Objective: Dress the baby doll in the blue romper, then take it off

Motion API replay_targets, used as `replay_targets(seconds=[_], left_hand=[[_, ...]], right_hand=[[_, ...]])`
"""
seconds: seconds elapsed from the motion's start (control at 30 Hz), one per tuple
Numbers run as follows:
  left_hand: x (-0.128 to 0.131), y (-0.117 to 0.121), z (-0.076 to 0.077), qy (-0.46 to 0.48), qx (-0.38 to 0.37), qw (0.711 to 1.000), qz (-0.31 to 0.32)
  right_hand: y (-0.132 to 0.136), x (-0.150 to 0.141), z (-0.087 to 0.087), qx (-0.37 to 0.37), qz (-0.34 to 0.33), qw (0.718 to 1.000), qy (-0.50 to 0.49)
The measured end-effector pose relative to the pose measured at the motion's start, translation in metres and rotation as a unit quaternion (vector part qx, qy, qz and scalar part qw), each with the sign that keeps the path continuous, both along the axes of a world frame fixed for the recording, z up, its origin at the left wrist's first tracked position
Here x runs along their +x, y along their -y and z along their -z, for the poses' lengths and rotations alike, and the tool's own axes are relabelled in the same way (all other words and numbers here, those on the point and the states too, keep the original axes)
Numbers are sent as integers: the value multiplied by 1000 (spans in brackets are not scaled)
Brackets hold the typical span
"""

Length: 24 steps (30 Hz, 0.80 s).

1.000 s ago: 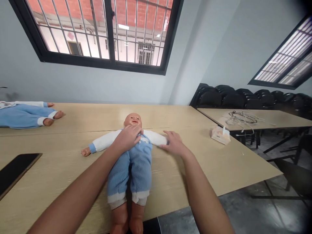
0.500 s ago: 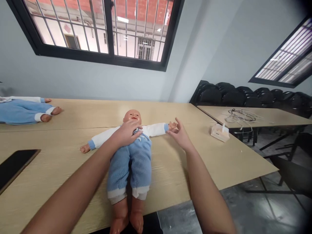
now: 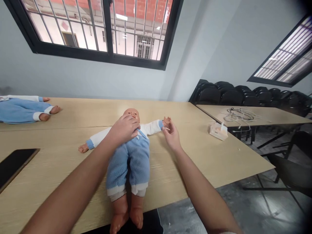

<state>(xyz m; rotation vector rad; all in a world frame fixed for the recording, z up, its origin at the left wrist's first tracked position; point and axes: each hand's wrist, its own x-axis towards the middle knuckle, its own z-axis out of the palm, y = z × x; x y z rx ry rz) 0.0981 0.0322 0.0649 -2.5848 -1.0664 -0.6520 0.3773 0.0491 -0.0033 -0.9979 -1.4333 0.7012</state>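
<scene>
Doll (image 3: 133, 149) lies on its back before you on the pale table (image 3: 202, 156), arms spread, its legs pointing towards you and its bare feet at the near edge. Its bald head is smooth and glossy, the same orange-brown as its moulded hands and feet. White sleeves end in blue cuffs; the trousers are soft, fuzzy light blue, with white bands above the ankles, and a thin blue strap crosses the white top.

Your left hand (image 3: 125, 128) lies over the chest, fingers together and slightly bent, covering the chin. Your right hand (image 3: 172, 135) is loosely curled, thumb and fingers parted, at the wrist of the arm on your right. Your fingers hide the contact, so whether either hand grips or merely touches is unclear.
</scene>
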Motion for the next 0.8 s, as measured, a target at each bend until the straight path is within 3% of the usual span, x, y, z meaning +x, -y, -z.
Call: replay_targets(seconds=[0.17, 0.4, 0.5, 0.67, 0.8], left_hand=[[10, -1, 14, 34, 70, 997, -6], [3, -3, 11, 23, -26, 996, -79], [0, -2, 6, 42, -33, 994, -99], [0, -1, 8, 78, -20, 991, -106], [3, -1, 12, 101, -14, 990, -99]], right_hand=[[5, -23, 0, 44, 39, 996, 64], [-7, -49, -25, 103, 63, 985, 121], [-15, -55, -32, 112, 86, 980, 138], [-14, -60, -16, 162, 89, 962, 199], [-3, -59, -6, 200, -8, 927, 317]])
